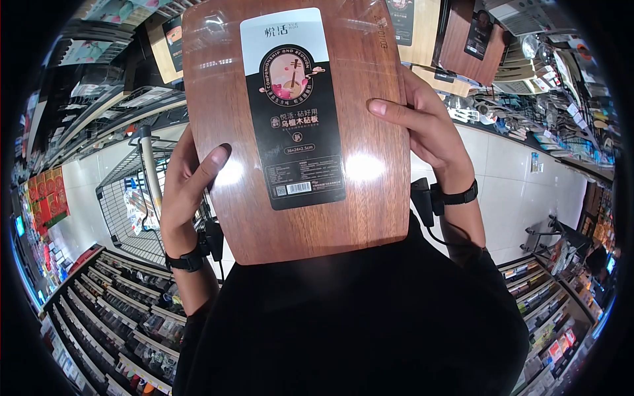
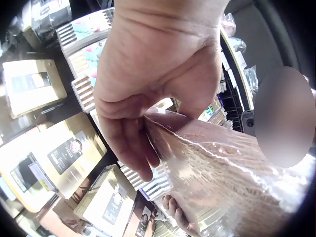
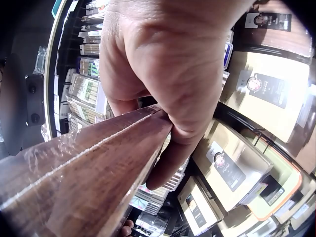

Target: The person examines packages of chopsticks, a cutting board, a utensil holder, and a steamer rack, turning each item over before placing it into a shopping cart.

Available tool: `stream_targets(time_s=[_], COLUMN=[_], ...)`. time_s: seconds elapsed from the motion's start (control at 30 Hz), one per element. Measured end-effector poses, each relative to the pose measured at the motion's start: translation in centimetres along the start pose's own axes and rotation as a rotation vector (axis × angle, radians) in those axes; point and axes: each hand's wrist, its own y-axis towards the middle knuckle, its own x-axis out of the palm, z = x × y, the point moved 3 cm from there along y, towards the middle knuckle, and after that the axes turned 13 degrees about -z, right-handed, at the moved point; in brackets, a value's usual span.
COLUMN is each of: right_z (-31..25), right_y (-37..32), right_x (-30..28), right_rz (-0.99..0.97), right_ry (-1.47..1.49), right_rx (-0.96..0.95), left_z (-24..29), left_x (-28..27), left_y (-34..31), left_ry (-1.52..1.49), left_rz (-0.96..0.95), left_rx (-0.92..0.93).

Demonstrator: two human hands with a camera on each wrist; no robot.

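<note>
A dark wooden cutting board [image 1: 304, 132], shrink-wrapped with a black and white label [image 1: 294, 105], is held upright in front of the head camera. My left hand [image 1: 185, 191] grips its left edge, thumb across the front. My right hand [image 1: 429, 129] grips the right edge, thumb also on the front. In the left wrist view the left hand [image 2: 148, 89] wraps the wrapped board's edge [image 2: 217, 168]. The right hand [image 3: 168, 74] in the right wrist view clasps the board's thick edge [image 3: 98, 168].
A wire shopping cart [image 1: 135, 191] stands at the left. Store shelves [image 1: 112, 310] of packaged goods run below, and more cutting boards [image 1: 472, 39] hang at the upper right. Light-coloured boxed boards [image 3: 266, 84] fill the shelf beyond the hands. A white tiled floor [image 1: 515, 185] lies right.
</note>
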Motion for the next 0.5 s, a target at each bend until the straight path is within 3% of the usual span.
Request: stream_targets(time_s=[0.5], right_z=[-0.14], right_y=[-0.15], right_x=[-0.12], right_rz=[0.008], right_ry=[-0.002], right_rx=[-0.011], left_z=[0.07], left_x=[0.04], left_y=[0.2], left_ry=[-0.01], left_rz=[-0.011], left_rx=[0.006])
